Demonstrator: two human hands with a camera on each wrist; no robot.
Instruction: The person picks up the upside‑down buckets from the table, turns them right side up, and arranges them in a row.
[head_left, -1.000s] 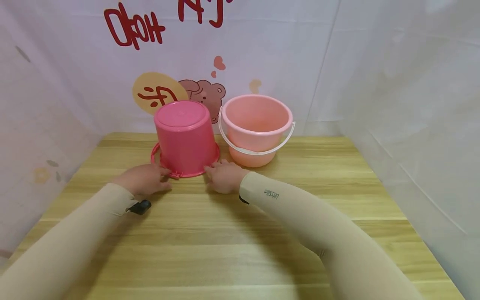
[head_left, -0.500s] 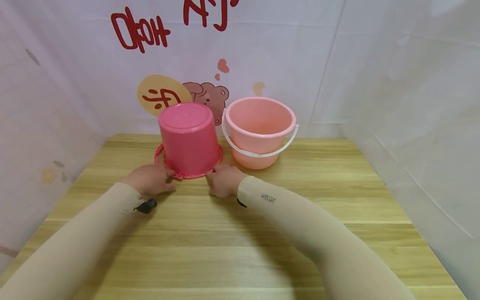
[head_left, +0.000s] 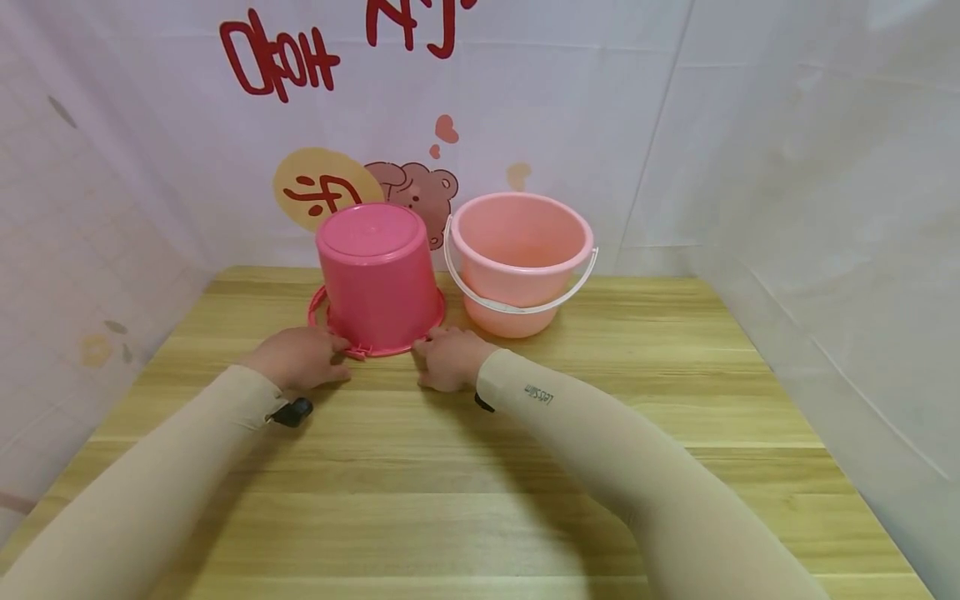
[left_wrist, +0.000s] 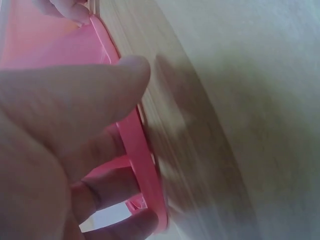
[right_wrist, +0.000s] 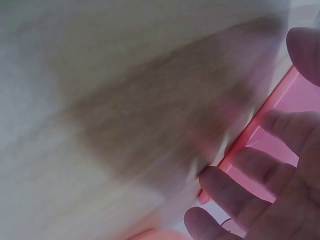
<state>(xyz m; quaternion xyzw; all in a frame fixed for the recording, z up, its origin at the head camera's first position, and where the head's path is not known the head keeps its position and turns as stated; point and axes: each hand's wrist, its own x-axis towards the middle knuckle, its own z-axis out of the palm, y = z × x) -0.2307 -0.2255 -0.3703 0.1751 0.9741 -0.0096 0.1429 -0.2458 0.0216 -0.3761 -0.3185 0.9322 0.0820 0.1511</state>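
A deep pink bucket [head_left: 381,287] stands upside down at the back of the wooden table, its base facing up. Its pink handle [head_left: 315,305] lies around the left of the rim. At the rim's front left is my left hand [head_left: 298,358]; in the left wrist view its fingers [left_wrist: 112,190] touch the pink edge, with the thumb apart over it. My right hand [head_left: 452,360] is at the front right of the same rim. The right wrist view shows its fingers [right_wrist: 235,195] loosely extended along the rim, thumb spread away.
A light pink bucket [head_left: 517,283] with a white handle [head_left: 501,307] stands upright just right of the upturned one, close to my right hand. White printed sheets [head_left: 570,100] enclose the wooden table [head_left: 420,500] at the back and sides.
The view shifted slightly between the first and second frames, so everything sits a little lower and further right. Both hands have stayed at the bucket's rim, and the buckets look unmoved.
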